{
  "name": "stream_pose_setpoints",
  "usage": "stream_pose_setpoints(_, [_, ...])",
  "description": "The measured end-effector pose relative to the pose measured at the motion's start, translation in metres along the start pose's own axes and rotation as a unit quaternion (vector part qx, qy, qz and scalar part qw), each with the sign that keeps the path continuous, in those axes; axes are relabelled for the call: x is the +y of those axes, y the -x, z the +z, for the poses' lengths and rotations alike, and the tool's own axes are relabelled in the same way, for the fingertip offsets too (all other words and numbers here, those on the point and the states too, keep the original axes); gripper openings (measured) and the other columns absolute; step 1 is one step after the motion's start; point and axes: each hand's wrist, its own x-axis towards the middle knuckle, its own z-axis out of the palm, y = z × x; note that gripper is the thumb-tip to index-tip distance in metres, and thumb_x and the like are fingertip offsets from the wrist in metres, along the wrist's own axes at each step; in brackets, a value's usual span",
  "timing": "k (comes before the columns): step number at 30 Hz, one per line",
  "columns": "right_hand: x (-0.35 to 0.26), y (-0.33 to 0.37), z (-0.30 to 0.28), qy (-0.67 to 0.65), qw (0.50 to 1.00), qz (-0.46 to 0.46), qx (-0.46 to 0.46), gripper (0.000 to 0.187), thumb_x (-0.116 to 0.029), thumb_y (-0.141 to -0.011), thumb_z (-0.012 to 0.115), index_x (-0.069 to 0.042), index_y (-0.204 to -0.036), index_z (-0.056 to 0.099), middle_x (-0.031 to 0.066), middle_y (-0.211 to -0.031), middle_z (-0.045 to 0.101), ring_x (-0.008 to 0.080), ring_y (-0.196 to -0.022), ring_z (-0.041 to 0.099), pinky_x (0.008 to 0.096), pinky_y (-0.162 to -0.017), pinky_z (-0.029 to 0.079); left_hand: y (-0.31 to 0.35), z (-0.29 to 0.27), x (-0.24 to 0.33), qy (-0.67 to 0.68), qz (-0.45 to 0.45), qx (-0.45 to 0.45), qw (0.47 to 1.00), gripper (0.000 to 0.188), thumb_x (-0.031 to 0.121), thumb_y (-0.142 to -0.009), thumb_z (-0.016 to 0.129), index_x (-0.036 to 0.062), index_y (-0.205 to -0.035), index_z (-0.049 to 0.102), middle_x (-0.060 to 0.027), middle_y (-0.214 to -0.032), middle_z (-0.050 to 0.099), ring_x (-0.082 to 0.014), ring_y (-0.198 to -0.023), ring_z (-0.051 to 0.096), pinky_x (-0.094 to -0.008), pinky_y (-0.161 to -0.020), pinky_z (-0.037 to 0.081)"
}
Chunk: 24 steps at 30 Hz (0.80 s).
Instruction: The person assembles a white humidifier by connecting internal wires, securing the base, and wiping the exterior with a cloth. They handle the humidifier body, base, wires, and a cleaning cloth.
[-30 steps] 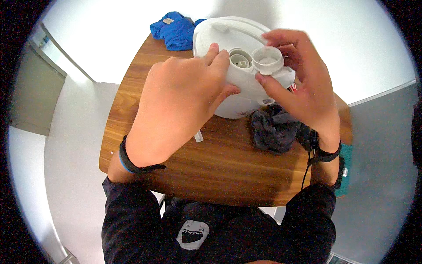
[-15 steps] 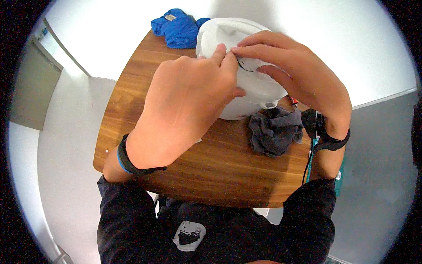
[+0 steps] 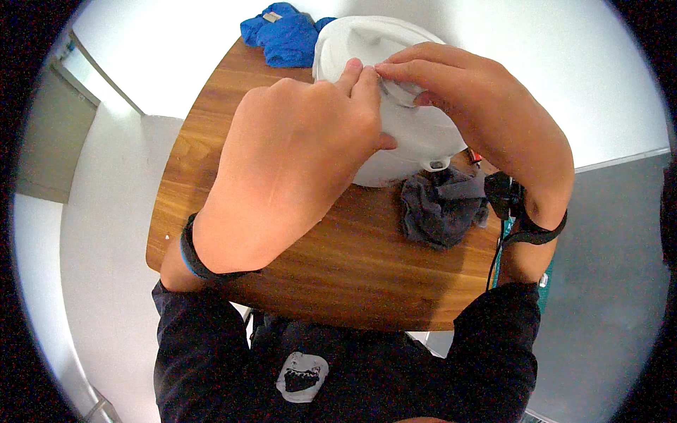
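A rounded white plastic container point(image 3: 412, 137) with a lid-like, ridged top point(image 3: 352, 39) and a small loop at its front rim stands on the wooden table. My left hand point(image 3: 300, 144) reaches across its near left side, index and middle fingertips on the top, thumb stretched apart from them; its other fingers are partly hidden. My right hand point(image 3: 486, 99) arches over the right side. Its bent fingertips meet the left fingertips on the top, while the thumb tip rests by a raised rounded part point(image 3: 400, 93). A gap shows between thumb and fingers.
A crumpled dark grey cloth point(image 3: 444, 211) lies in front of the container, beside a black device with a cable point(image 3: 502, 196). A small red item point(image 3: 474, 156) sits behind it. A blue cloth point(image 3: 290, 41) is heaped at the table's point(image 3: 211, 141) far left edge, near the white wall.
The container and table appear slightly higher in the picture. My right fingers have shifted a little on the top, and a dark line between them no longer shows.
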Motion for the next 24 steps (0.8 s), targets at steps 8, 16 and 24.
stream_pose_setpoints(8, [-0.012,-0.006,-0.001,0.073,0.997,0.001,0.005,0.045,0.008,-0.090,0.061,-0.001,-0.133,0.072,0.0175,-0.122,0.075,0.0324,-0.096,0.076,0.0356,-0.088,0.064,-0.001,-0.002,0.001,-0.008,-0.014,-0.003,1.000,0.061,0.041,-0.090,0.080,0.0060,-0.137,0.063,-0.0130,-0.092,0.075,-0.0356,-0.078,0.073,-0.0468,-0.065,0.055])
stream_pose_setpoints(16, [0.009,0.003,0.004,0.050,0.998,-0.008,0.040,0.049,0.006,-0.089,0.067,-0.003,-0.137,0.069,0.0191,-0.111,0.072,0.0318,-0.094,0.075,0.0361,-0.085,0.061,-0.004,-0.002,0.005,0.010,0.021,0.055,0.998,0.057,0.042,-0.088,0.082,0.0079,-0.132,0.069,-0.0138,-0.088,0.075,-0.0362,-0.077,0.073,-0.0462,-0.064,0.056])
stream_pose_setpoints(24, [-0.001,0.099,0.041,0.051,0.929,0.207,0.302,0.056,-0.026,-0.098,0.074,-0.009,-0.148,0.057,0.0194,-0.147,0.057,0.0413,-0.138,0.055,0.0476,-0.117,0.047,-0.015,-0.025,-0.003,0.143,-0.009,-0.048,0.989,0.045,0.030,-0.093,0.082,0.0056,-0.130,0.076,-0.0187,-0.112,0.079,-0.0308,-0.090,0.077,-0.0390,-0.078,0.060])
